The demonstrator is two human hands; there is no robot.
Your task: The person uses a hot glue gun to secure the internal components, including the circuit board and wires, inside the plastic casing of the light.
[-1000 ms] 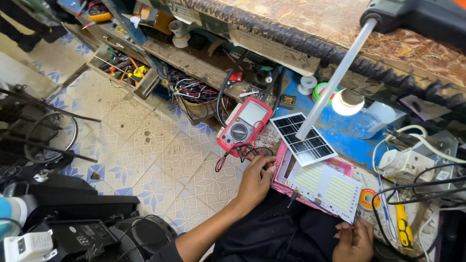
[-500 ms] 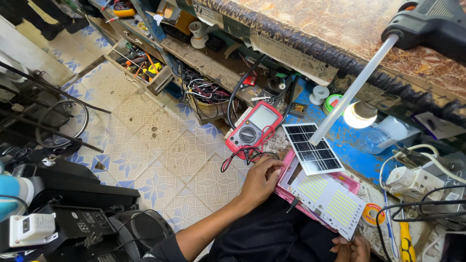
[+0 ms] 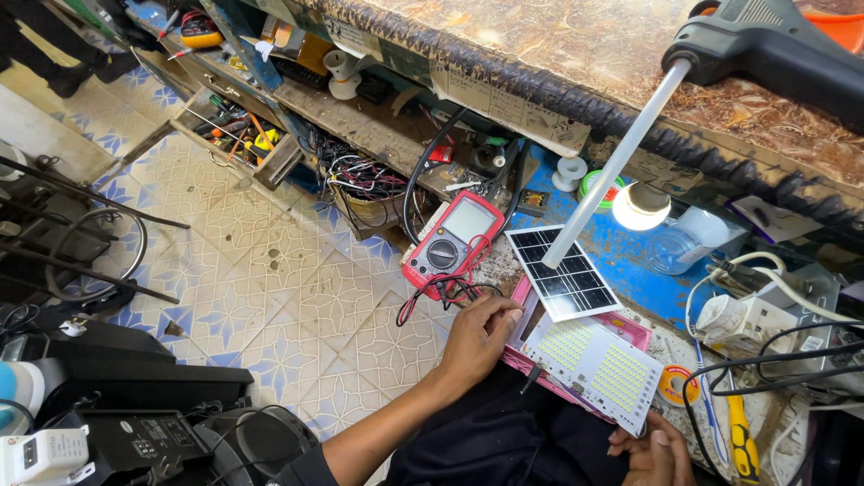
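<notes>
My left hand (image 3: 481, 331) rests on the left edge of a pink case (image 3: 630, 328) that carries a white LED panel (image 3: 594, 365), fingers curled against it beside the red and black probe leads (image 3: 441, 292). My right hand (image 3: 650, 454) sits under the panel's near corner at the bottom edge, mostly cut off. A small dark solar panel (image 3: 562, 272) lies on the far end of the case. A red multimeter (image 3: 453, 243) stands just left of it.
A white tube (image 3: 616, 162) from a black glue gun (image 3: 774, 49) slants over the solar panel. A lit bulb (image 3: 641, 205), plastic jar (image 3: 684, 241), tape roll (image 3: 675, 385), yellow-handled screwdriver (image 3: 738, 432) and power strip (image 3: 751, 317) crowd the blue bench. Tool drawers (image 3: 238, 130) and tangled wires (image 3: 364, 175) lie left; black equipment (image 3: 126, 378) sits on the tiled floor.
The view has shifted slightly down and left. My left hand stays on the case's left edge, and my right hand has come a little further into view under the panel.
</notes>
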